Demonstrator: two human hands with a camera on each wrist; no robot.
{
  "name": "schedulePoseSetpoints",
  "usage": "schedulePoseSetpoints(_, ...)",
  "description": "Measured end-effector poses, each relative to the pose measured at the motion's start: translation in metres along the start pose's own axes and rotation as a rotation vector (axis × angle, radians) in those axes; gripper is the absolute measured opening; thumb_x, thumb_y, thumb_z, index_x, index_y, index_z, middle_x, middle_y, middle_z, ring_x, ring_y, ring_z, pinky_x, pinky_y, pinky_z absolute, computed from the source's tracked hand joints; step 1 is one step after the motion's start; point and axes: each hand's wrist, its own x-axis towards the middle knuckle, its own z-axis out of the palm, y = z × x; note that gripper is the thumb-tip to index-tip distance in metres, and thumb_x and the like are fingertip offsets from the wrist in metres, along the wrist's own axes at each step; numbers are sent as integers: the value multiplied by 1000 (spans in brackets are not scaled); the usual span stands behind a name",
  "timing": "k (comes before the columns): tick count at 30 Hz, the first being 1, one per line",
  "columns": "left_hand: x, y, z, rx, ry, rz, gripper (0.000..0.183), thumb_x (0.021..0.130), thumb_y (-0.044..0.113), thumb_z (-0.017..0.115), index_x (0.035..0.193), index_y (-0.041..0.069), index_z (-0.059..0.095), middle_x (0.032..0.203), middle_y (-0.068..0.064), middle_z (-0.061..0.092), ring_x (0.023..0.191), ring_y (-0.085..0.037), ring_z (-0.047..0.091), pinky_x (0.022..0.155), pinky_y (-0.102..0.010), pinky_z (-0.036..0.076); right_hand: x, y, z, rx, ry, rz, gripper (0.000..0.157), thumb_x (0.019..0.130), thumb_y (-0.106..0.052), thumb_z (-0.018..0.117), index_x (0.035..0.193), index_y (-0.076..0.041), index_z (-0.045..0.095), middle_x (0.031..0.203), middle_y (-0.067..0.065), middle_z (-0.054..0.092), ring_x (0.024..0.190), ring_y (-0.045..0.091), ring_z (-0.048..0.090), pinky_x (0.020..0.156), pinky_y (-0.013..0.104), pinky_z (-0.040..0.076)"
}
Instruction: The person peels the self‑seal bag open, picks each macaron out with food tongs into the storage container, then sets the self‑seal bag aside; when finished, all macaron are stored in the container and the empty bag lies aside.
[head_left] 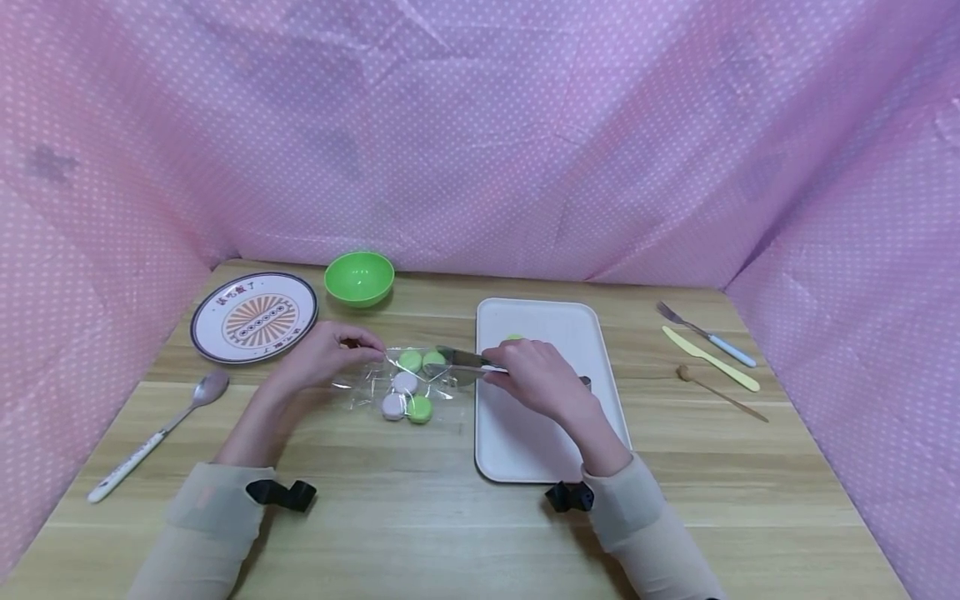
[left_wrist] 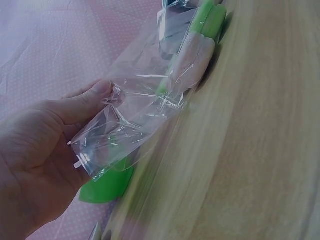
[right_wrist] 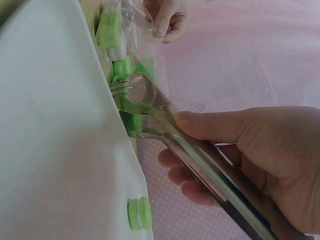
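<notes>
Between thumb and fingertips my left hand [head_left: 322, 360] pinches the edge of a clear plastic bag [left_wrist: 132, 112], lifting that end off the table. Green and lilac macarons [head_left: 405, 383] lie in the bag, several in all. My right hand [head_left: 542, 379] grips metal serving tongs [right_wrist: 197, 162], one end shaped like a fork and the other like a spoon. The tong tips point left, over the bag's right side by a green macaron [head_left: 433, 362]; whether they grasp it I cannot tell. On the white tray [head_left: 525, 446], partly hidden behind my right hand, sits another green macaron [right_wrist: 140, 212].
A green bowl [head_left: 360, 279] and a patterned plate [head_left: 213, 321] stand at the back left. A spoon [head_left: 161, 437] lies at the left. On the right are a fork [head_left: 705, 333], a yellow knife [head_left: 708, 358] and a small wooden stick [head_left: 720, 393]. Pink dotted cloth [head_left: 480, 150] surrounds the table.
</notes>
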Motion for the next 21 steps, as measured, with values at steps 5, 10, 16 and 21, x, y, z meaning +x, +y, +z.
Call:
schedulePoseSetpoints(5, 0, -2, 0, -13, -4, -16, 15, 82, 39, 70, 94, 29, 71, 90, 9, 72, 86, -15, 64, 76, -28, 51, -1, -2, -3, 6, -25, -2, 12, 87, -29, 67, 79, -24, 59, 66, -11, 53, 59, 8, 44, 53, 25, 37)
schedulePoseSetpoints(10, 0, -2, 0, -17, -9, -18, 18, 82, 38, 70, 95, 25, 72, 90, 8, 72, 85, -15, 63, 75, -28, 51, -1, -4, -5, 8, -42, -1, 15, 87, -28, 67, 77, -24, 57, 66, -10, 51, 59, 9, 43, 52, 24, 36)
schedulePoseSetpoints(16, 0, -1, 0, -2, -8, -16, 16, 82, 41, 70, 93, 30, 71, 90, 10, 72, 84, -14, 63, 74, -27, 51, -1, -4, -4, -1, -40, -1, 7, 86, -28, 68, 85, -23, 63, 68, -11, 54, 59, 8, 45, 52, 25, 37)
schedulePoseSetpoints(21, 2, 0, 1, -4, -12, -17, 18, 82, 42, 70, 94, 29, 71, 90, 10, 72, 84, -16, 62, 73, -28, 50, -3, -2, -5, -1, -32, -9, 8, 87, -28, 68, 83, -24, 62, 68, -11, 53, 58, 8, 44, 52, 25, 37)
